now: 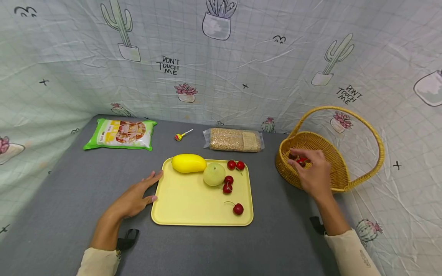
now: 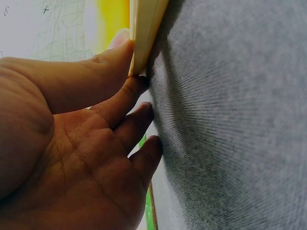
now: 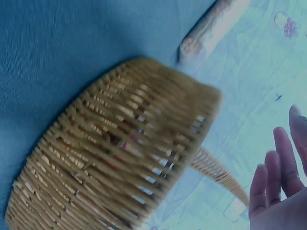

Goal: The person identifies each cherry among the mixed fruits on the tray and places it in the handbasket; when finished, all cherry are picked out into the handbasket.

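Observation:
My left hand (image 1: 132, 199) rests at the left edge of a yellow tray (image 1: 183, 207), thumb and index fingertip right at its rim, the other fingers (image 2: 139, 120) fairly straight along the cloth. On the tray lie a yellow mango (image 1: 188, 163), a pale green round fruit (image 1: 214, 174) and several dark red cherries (image 1: 238, 209). Over a wicker basket (image 1: 333, 161) hovers my right hand (image 1: 315, 174), thumb and index finger apart. Red cherries (image 1: 302, 161) show in the basket, seen through that gap. The right wrist view shows straight fingers (image 3: 284, 158) above the basket rim.
Along the back of the grey table lie a green and white food bag (image 1: 126, 133), a lollipop (image 1: 183, 135) and a clear pack of grain (image 1: 233, 140). The basket's tall arched handle (image 1: 376, 142) rises at the right. A printed curtain (image 1: 221, 76) hangs behind.

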Demonstrator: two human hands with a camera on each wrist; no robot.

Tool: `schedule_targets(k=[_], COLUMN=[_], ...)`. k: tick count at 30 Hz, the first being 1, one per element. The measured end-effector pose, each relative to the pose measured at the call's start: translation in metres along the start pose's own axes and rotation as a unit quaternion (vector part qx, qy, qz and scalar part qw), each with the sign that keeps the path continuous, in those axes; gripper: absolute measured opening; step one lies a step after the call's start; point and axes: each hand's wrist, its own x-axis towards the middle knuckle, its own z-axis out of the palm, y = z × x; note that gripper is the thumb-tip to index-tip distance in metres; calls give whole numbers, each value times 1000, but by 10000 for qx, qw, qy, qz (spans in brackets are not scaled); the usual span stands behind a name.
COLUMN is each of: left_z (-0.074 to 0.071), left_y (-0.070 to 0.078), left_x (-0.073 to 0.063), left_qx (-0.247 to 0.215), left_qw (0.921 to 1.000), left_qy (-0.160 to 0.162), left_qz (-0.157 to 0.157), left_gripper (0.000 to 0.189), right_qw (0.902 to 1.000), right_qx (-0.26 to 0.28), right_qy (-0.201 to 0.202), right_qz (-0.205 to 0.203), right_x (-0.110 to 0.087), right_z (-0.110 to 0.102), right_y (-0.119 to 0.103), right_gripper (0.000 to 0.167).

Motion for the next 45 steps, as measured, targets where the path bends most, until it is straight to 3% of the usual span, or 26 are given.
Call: schedule_targets(k=[14,28,36,45], left_z=[1,-1,-1,-1], left_y=[0,1,2,3], left_x=[2,2,3,3], left_qx=[5,44,53,43], left_qw=[10000,9999,9999,9999], left_qy=[-22,-60,-60,-78], left_qz=[-52,-92,-112,-138], left_gripper=[84,86,86,86], right_qw=[9937,9786,9728,9578], right_qx=[435,768,753,954], right_qy=[-683,-1690,-1917,-2546], right_qz=[-780,-883,-1065,-936], right_x=[-26,-55,-71,-83], right_z=[6,20,31,40], right_y=[-33,-56,-63,-70], right_gripper=[46,46,48,47])
